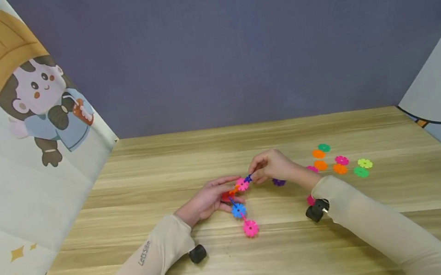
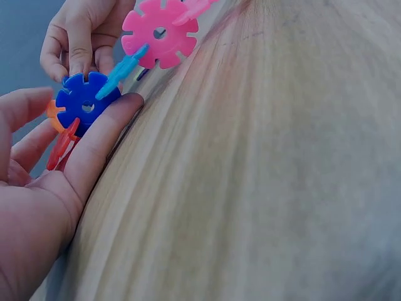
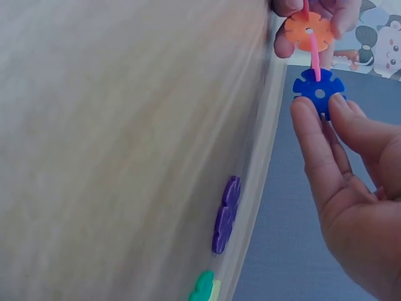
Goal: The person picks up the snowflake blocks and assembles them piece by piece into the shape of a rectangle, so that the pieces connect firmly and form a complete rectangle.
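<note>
Several notched, flower-shaped plastic discs are slotted edge to edge into a chain. My left hand (image 1: 211, 198) holds the chain around its red disc (image 1: 227, 196), fingers partly hiding it. An orange disc (image 3: 309, 31) and a pink disc (image 1: 242, 184) lead on towards the right hand. At that end, my right hand (image 1: 275, 165) pinches a dark blue disc (image 3: 319, 93) between thumb and fingertips, and the pink disc sits in its slot. From the left hand another branch runs towards the front, with a light blue disc (image 1: 238, 210) and a pink end disc (image 1: 250, 228).
Loose discs lie right of the hands on the wooden table (image 1: 145, 268): a purple disc (image 1: 279, 182) by the right hand, then orange discs (image 1: 339, 168), green discs (image 1: 361, 172), a yellow-green disc (image 1: 365, 163) and pink discs (image 1: 341, 160). A dark panel (image 1: 234, 47) stands behind.
</note>
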Tool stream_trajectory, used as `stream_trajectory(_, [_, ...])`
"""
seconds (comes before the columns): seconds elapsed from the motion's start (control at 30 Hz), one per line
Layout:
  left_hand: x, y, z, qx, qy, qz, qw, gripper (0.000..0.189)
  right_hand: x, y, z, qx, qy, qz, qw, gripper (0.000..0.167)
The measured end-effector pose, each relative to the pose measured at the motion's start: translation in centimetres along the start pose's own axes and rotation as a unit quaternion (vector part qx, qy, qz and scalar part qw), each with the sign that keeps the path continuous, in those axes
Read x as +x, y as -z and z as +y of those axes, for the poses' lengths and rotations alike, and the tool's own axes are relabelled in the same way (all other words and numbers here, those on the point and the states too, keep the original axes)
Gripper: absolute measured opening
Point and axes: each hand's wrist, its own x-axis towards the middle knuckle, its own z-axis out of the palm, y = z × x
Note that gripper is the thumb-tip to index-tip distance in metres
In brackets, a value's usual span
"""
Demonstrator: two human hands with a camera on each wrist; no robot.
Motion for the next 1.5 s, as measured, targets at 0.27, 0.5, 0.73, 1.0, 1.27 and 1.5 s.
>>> stream_trajectory(0.27, [-0.1,0.0,0.0,0.004,0.002,0.007,1.0000,0.049,-0.2,0.2,-0.4,0.004,-0.004,-0.009,0.9999,0.010])
stream_trajectory(0.5, [-0.2,0.1,0.0,-0.003,0.002,0.007,1.0000,0.050,-0.4,1.3,0.1,-0.027,-0.013,0.006,0.9995,0.026])
stream_trajectory(0.73, [-0.5,0.2,0.0,-0.002,0.000,0.009,1.0000,0.051,-1.2,2.4,0.8,-0.037,-0.021,-0.006,0.9991,0.026])
stream_trajectory(1.0, [-0.6,0.2,-0.1,0.000,-0.001,0.003,1.0000,0.050,-2.1,3.6,1.8,-0.060,-0.031,-0.011,0.9976,0.027])
stream_trajectory(1.27, [-0.6,0.2,-0.2,0.001,-0.002,0.000,1.0000,0.050,-2.6,4.5,2.2,-0.059,-0.061,-0.014,0.9963,0.035])
stream_trajectory(1.5, [-0.7,0.3,-0.3,0.007,-0.005,-0.003,1.0000,0.049,-2.8,4.7,2.4,-0.087,-0.069,-0.024,0.9935,0.040])
